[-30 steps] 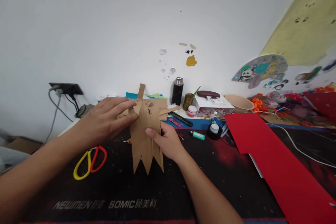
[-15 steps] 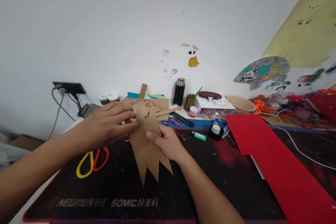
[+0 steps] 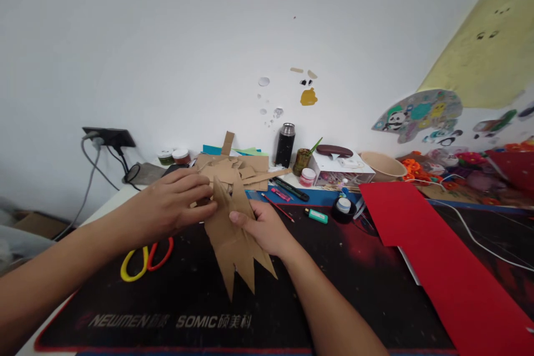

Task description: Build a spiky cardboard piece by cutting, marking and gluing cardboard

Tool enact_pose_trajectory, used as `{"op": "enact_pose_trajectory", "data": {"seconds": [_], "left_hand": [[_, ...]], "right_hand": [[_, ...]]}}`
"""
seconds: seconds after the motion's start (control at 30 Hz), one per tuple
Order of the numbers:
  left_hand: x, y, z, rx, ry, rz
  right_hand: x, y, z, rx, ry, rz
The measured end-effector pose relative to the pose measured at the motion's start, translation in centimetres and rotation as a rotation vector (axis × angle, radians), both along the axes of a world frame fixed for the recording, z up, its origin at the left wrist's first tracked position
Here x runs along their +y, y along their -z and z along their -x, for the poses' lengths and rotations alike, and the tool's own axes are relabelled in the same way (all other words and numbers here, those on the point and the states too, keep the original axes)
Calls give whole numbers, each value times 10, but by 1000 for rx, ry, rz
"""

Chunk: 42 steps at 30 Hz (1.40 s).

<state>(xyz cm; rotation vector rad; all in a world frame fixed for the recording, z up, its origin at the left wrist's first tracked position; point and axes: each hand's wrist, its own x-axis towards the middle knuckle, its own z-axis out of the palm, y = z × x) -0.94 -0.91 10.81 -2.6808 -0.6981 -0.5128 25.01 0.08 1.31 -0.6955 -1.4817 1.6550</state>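
Observation:
A brown cardboard piece [image 3: 231, 245] with pointed, zigzag-cut ends is held up over the black mat. My right hand [image 3: 265, 228] grips its right side, thumb on the near face and the other fingers behind. At the upper left edge, my left hand [image 3: 183, 197] has its fingers curled against the cardboard; the fingertips are partly hidden, and they seem to pinch that edge. Scissors with one yellow and one red handle [image 3: 161, 256] lie on the mat below my left wrist, their blades out of sight.
Cardboard scraps [image 3: 254, 164] are piled behind my hands. A black thermos [image 3: 285, 144], a pink-lidded jar [image 3: 307, 177], a red pencil [image 3: 278, 208] and a green eraser-like stick [image 3: 317, 216] are nearby. Red card [image 3: 434, 250] covers the right side of the mat [image 3: 334, 300].
My left hand has shifted slightly down and its fingers are more curled at the cardboard's edge. The cardboard's lower points have swung slightly right. My right hand keeps its grip.

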Motion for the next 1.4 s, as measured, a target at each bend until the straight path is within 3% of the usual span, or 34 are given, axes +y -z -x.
{"op": "enact_pose_trajectory", "data": {"seconds": [0.17,0.43,0.6,0.7,0.9,1.03,1.1,1.17,1.27,1.4], "left_hand": [[0,0,0,-23,9,42],[2,5,3,61,24,-71],[4,8,2,3,13,-35],[5,16,3,-3,-8,-137],[9,30,3,-137,-83,-229],[3,32,-9,-412,-197,-256],[-2,34,-19,-646,-326,-133],[-6,38,-29,-895,-439,141],[-9,46,-41,-1247,-456,596],[-10,63,-49,-1517,-461,859]], "right_hand": [[0,-1,0,-1,-8,-6],[0,0,0,33,-17,37],[-1,-2,0,69,-30,73],[0,-3,0,92,-6,92],[2,-5,0,148,40,89],[1,-4,0,122,55,75],[1,-4,0,103,64,74],[1,-4,0,91,73,74],[2,-4,0,91,100,49],[4,-4,0,116,152,21]]}}
